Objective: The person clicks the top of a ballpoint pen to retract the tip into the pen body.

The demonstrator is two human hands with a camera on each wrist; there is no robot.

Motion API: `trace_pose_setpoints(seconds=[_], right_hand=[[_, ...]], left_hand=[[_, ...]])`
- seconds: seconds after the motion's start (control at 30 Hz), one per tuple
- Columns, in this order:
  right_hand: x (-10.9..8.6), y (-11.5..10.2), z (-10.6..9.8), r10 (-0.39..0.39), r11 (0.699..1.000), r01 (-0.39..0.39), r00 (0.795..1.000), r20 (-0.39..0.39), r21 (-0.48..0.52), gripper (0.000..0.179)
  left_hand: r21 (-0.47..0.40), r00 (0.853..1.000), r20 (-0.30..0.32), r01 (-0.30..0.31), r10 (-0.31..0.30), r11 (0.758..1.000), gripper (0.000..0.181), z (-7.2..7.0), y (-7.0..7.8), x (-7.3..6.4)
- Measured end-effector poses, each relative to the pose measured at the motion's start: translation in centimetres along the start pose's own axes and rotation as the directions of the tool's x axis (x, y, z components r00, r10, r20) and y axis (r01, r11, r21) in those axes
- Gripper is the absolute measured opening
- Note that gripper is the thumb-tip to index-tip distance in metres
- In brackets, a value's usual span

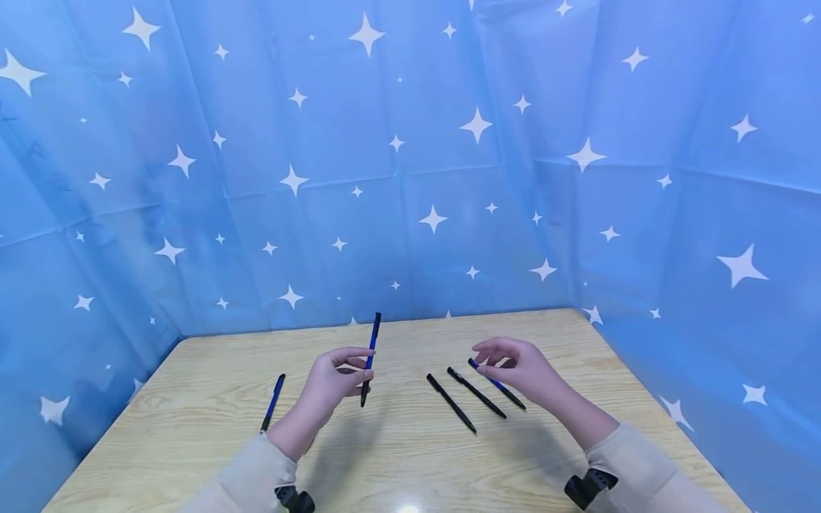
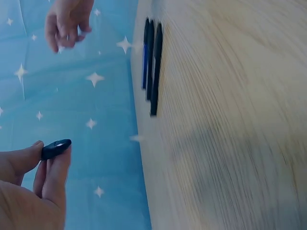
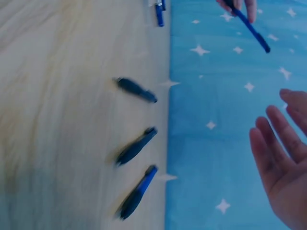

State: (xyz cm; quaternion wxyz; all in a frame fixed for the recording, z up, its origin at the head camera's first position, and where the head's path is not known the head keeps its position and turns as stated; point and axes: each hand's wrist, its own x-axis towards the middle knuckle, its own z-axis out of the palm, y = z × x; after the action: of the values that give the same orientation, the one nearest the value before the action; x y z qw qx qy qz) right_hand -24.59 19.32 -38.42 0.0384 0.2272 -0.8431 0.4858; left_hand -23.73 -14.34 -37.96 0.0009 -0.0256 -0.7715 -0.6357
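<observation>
My left hand (image 1: 327,381) pinches a blue pen with black ends (image 1: 375,329) between thumb and fingers, holding it nearly upright above the table. In the left wrist view that pen (image 2: 56,149) appears almost end-on. My right hand (image 1: 524,369) hovers over the right side of the table, holding nothing; its fingers look loosely bent in the right wrist view. Below and beside it lie two black pens, a left one (image 1: 452,404) and a middle one (image 1: 477,392), and a blue-and-black pen (image 1: 508,392). All three slant the same way, apart from one another.
Another blue-and-black pen (image 1: 274,402) lies left of my left wrist, its lower end hidden by the forearm. The wooden table (image 1: 192,399) meets a blue star-patterned curtain (image 1: 398,235) at the back and sides. Both wrists carry black cameras.
</observation>
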Motion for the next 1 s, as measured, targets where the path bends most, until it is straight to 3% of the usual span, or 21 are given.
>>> trace_pose_setpoints(seconds=[0.2, 0.57, 0.77, 1.0], right_hand=[[-0.5, 1.1, -0.7, 0.036, 0.999, -0.035, 0.999, 0.034, -0.033, 0.03], [-0.5, 2.1, -1.1, 0.065, 0.998, -0.066, 0.991, 0.119, 0.007, 0.036], [0.0, 2.9, -1.0, 0.033, 0.999, -0.037, 0.981, 0.189, 0.016, 0.036], [0.1, 3.7, -0.9, 0.038, 0.999, -0.034, 0.977, 0.21, -0.021, 0.034]], left_hand=[[0.055, 0.999, -0.034, 0.043, -0.041, 0.998, 0.032, -2.4, -0.9, 0.3], [0.176, 0.995, -0.06, 0.09, -0.081, 0.98, 0.035, -6.7, -3.6, 0.7], [0.227, 0.991, -0.031, 0.131, -0.127, 0.965, 0.037, -8.2, -4.8, 0.8], [0.302, 0.985, 0.022, 0.159, -0.173, 0.94, 0.036, -9.8, -6.2, 1.4]])
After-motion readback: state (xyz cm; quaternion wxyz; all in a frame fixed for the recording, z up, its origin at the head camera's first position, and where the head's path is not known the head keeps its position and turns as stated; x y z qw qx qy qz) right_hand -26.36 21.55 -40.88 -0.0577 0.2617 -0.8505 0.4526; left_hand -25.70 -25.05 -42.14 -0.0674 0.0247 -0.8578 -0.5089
